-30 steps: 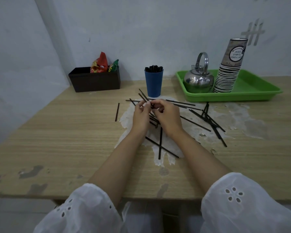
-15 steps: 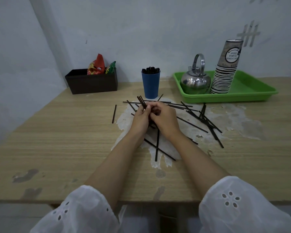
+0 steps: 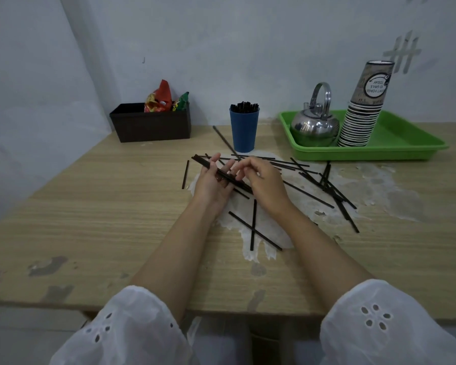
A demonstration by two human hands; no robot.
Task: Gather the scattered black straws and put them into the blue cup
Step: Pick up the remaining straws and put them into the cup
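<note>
A small bundle of thin black plastic straws [image 3: 223, 175] is held by the left hand [image 3: 212, 181], laid slantwise across its fingers. The right hand [image 3: 265, 180] is set at the bundle's nearer end with fingers loosely curled. Whether anything is pinched there cannot be told. The tall blue plastic cup [image 3: 244, 133] stands just beyond both hands, already packed with upright straws.

Many loose black straws [image 3: 311, 192] are spread on the pale wooden table [image 3: 103, 206] to the right of the right hand. A crossed pair [image 3: 253, 227] lies nearer the body than the hands, and a single straw [image 3: 185, 175] lies just left of the left hand.

The step in hand is judged to be evening up the collected bundle. The ends should be squared with the right hand while the left grip is kept firm, so that no straw slides out. More straws should probably be added before the cup is approached. The bundle should be turned upright before it is lowered, since little room seems left in the cup. The cup may need steadying, as it could be tipped by a sideways push.

Compared with half a second ago, the hands have been drawn slightly apart. The straws, then bunched inside closed fingers, are now laid out in plain sight.
</note>
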